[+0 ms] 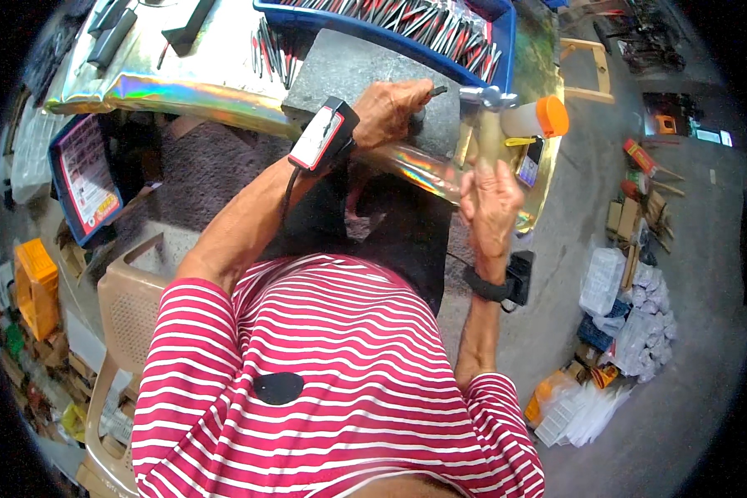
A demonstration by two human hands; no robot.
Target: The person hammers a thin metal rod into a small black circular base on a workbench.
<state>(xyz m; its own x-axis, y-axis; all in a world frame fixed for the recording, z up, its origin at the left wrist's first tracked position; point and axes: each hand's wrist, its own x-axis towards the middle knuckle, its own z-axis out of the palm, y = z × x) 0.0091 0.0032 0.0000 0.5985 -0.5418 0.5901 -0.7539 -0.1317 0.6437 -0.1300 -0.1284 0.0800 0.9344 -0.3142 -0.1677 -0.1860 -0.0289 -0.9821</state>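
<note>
My left hand (388, 114) is closed over the grey metal block (344, 70) at the table's near edge. From its fingertips sticks the dark end of a thin piece (438, 90); the rest is hidden in the fingers. My right hand (493, 199) is wrapped round the tan handle of a hammer (490, 137). The shiny hammer head lies just right of the block, close to the dark piece's tip. I cannot tell whether they touch. Beyond the block, a blue tray (509, 50) holds many slim red, black and silver tools. More slim tools (274, 54) lie left of the block.
A bottle with an orange cap (551, 116) stands right of the hammer, beside a small yellow item (519, 142). Dark tools (112, 37) lie at the far left of the shiny-covered table (207, 70). A plastic chair (133, 307) is left of me; bagged goods (643, 332) lie on the right.
</note>
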